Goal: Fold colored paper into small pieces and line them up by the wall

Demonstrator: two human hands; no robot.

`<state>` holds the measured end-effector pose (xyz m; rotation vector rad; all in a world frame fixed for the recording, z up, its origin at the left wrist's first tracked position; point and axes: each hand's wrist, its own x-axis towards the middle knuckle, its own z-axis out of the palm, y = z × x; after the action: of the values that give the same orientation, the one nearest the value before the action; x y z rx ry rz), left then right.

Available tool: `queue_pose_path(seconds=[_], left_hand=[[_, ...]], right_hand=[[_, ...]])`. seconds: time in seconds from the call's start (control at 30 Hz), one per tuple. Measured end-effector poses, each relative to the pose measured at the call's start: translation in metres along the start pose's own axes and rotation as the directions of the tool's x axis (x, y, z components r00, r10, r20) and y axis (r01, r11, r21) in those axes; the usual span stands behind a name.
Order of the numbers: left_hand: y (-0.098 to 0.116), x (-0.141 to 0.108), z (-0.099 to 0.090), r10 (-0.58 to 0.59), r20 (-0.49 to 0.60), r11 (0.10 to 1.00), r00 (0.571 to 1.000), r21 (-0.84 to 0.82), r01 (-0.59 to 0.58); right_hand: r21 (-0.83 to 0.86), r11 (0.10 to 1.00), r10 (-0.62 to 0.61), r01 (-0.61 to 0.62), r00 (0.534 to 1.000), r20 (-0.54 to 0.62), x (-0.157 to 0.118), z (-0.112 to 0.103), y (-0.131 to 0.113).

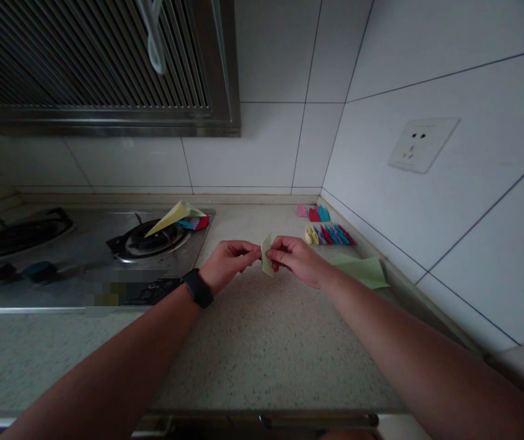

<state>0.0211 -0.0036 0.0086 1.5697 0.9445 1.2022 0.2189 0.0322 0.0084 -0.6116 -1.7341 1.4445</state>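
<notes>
A small folded piece of pale green paper [266, 253] is held upright above the counter, between my two hands. My left hand [232, 263], with a dark watch on the wrist, pinches its left edge. My right hand [296, 260] grips it from the right, thumb on its face. Beyond my right forearm lies a flat light green sheet [365, 271]. Small folded paper pieces in yellow, purple, blue and red [330, 234] stand in a row behind my right hand, with pink, red and teal ones [314, 213] farther back.
At left is a gas stove [78, 287] with yellow, blue and red folded papers [177, 215] on its right burner. A range hood [106, 67] hangs above. Tiled walls [266, 146] meet the speckled counter [266, 354] behind and at right; a socket [423, 145] is on the right wall.
</notes>
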Motion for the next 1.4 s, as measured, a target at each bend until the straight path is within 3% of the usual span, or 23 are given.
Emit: queue_pose_path(seconds=[0.17,0.4,0.6,1.07,1.4], left_hand=[[0.0008,-0.0001,-0.0003,0.017,-0.012,0.999,1.000,0.042,-0.016],[0.0018,-0.0010,-0.0012,-0.026,0.064,0.999,0.998,-0.019,0.027],[0.0028,-0.0004,0.0020,0.059,0.014,0.988,0.998,0.144,-0.060],[0.0013,-0.0014,0.0058,0.190,0.040,0.883,0.981,0.429,-0.189],[0.0067,-0.0010,0.0020,0.205,0.059,0.839,0.977,0.504,-0.206]], right_hand=[[-0.006,1.000,0.012,-0.011,1.000,0.007,-0.0007,0.0011,-0.0004],[-0.023,0.999,0.024,-0.024,0.999,0.030,-0.0018,0.0004,-0.0042],[-0.083,0.996,0.028,-0.023,0.998,0.058,-0.0016,0.0021,-0.0023],[-0.219,0.975,-0.026,0.037,0.998,0.052,-0.0006,0.0021,-0.0049],[-0.249,0.968,-0.014,0.033,0.997,0.078,-0.0018,0.0023,-0.0047]])
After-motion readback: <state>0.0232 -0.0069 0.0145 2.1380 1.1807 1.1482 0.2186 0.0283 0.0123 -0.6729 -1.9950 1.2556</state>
